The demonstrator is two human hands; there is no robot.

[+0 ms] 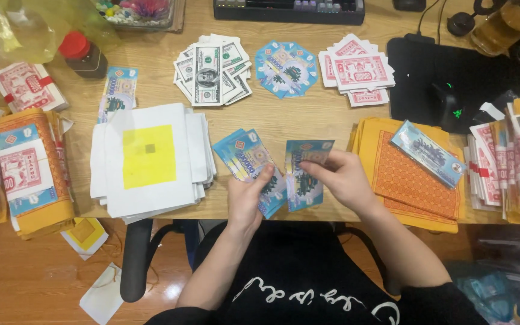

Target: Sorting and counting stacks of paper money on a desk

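Two fans of blue paper notes sit in your hands at the lower middle of the frame, just above the table (pixel 284 129) edge. Your left hand (pixel 245 201) pinches the left blue fan (pixel 245 157) with thumb on top; your right hand (pixel 344 180) grasps the right blue fan (pixel 305 174) the same way. These sheets look thin, light and slippery, so they would slide apart easily; holding near the lower corners where they overlap seems safest. Further up lie a white paper stack with a yellow square (pixel 148 157), an orange paper stack (pixel 404 180), then three spread fans: grey-green notes (pixel 212 72), blue notes (pixel 285 68) and red notes (pixel 357 75).
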